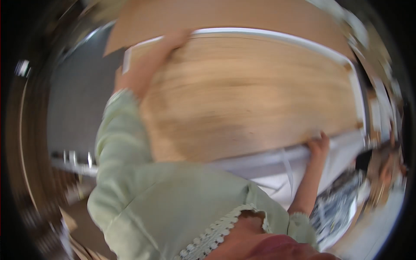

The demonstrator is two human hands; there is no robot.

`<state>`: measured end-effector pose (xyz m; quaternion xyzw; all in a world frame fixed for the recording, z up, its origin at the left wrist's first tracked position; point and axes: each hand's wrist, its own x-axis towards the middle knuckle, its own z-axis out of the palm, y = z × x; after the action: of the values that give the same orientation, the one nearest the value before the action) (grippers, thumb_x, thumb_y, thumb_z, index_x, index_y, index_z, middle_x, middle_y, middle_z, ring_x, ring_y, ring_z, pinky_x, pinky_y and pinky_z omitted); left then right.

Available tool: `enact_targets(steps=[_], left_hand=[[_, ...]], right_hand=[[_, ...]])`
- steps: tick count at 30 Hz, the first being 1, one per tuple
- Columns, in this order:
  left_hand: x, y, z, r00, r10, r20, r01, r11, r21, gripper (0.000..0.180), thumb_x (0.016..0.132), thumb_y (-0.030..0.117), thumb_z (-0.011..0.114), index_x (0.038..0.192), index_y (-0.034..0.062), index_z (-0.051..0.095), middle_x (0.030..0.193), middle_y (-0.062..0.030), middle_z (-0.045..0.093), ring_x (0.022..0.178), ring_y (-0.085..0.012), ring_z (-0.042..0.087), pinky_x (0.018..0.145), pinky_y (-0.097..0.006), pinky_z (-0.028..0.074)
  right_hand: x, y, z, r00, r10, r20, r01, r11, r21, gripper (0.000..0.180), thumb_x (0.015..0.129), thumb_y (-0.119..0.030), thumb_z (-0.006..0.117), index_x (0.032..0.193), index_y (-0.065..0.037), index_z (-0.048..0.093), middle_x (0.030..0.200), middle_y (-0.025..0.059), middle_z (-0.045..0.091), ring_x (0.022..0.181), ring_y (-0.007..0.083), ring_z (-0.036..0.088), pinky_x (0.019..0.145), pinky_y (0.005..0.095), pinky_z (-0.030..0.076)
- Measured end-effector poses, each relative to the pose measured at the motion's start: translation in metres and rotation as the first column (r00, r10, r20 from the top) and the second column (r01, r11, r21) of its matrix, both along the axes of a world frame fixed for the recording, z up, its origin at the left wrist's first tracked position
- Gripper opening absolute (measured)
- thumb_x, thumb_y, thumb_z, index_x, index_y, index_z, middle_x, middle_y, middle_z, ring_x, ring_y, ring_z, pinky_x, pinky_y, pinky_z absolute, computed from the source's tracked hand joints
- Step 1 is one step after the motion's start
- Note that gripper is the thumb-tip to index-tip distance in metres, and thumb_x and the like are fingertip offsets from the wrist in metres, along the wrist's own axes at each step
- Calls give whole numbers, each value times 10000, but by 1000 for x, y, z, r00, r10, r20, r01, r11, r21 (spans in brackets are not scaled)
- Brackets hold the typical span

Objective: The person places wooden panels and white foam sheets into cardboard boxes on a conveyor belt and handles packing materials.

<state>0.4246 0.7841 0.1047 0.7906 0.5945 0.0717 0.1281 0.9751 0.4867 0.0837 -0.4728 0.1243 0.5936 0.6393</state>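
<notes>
A large light wooden panel (255, 91) with a white rim (268, 35) lies across the middle of the view, smeared by motion. My left hand (173, 41) reaches over it to the far edge, and its fingers look bent over the rim there, though blur hides them in part. At the near right edge, my right hand (318, 145) grips the panel with its fingertips on the wood. White sheet material (277, 173) hangs along the near side, beneath my right hand and forearm.
Brown cardboard (225, 14) spreads behind the panel's far edge. To the left is a dark grey flat surface (78, 99). Clear plastic wrapping (333, 216) lies at the lower right, and a blurred person (383, 171) appears near the right rim.
</notes>
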Motion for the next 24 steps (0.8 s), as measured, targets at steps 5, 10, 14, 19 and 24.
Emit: enact_targets(steps=[5, 10, 14, 19, 24], left_hand=[[18, -16, 2, 981, 192, -42, -188, 979, 79, 630, 876, 577, 307, 969, 54, 646, 1048, -179, 603, 955, -340, 571, 846, -417, 438], [29, -20, -22, 992, 124, -38, -114, 971, 209, 482, 864, 474, 428, 846, 52, 662, 921, -136, 628, 857, -320, 589, 799, -402, 456], [114, -64, 0, 887, -401, 227, 153, 720, 677, 284, 800, 320, 573, 713, 55, 625, 857, -108, 600, 841, -289, 563, 767, -402, 449], [143, -203, -10, 794, -599, 104, 513, 751, 415, 360, 836, 377, 525, 1054, 92, 555, 1227, -156, 448, 1167, -316, 385, 948, -510, 296], [83, -260, -87, 934, -282, -220, 343, 883, 322, 654, 870, 550, 346, 1378, 144, 276, 1448, -144, 182, 1325, -314, 184, 1044, -540, 141]], right_hand=[[-11, 3, 24, 989, -71, 131, 88, 988, -123, 563, 896, -300, 402, 1351, -27, 212, 1440, 126, 165, 1321, 311, 152, 1043, 557, 93], [-32, 14, 54, 986, -45, 158, 78, 974, -214, 619, 890, -312, 443, 1371, -25, 181, 1438, 140, 144, 1320, 282, 157, 1050, 506, 136], [25, 9, 32, 758, 13, 652, -46, 998, 34, 482, 927, -210, 416, 1331, 22, 293, 1324, 186, 361, 1244, 286, 337, 1019, 401, 302], [-33, -8, 92, 688, 251, 681, -518, 827, 218, 448, 933, -214, 408, 1292, 48, 351, 1289, 200, 424, 1222, 306, 385, 1022, 388, 316], [-64, -37, 114, 738, 239, 631, -520, 798, 306, 451, 935, -221, 406, 1285, 58, 354, 1316, 215, 389, 1235, 309, 373, 1042, 398, 289]])
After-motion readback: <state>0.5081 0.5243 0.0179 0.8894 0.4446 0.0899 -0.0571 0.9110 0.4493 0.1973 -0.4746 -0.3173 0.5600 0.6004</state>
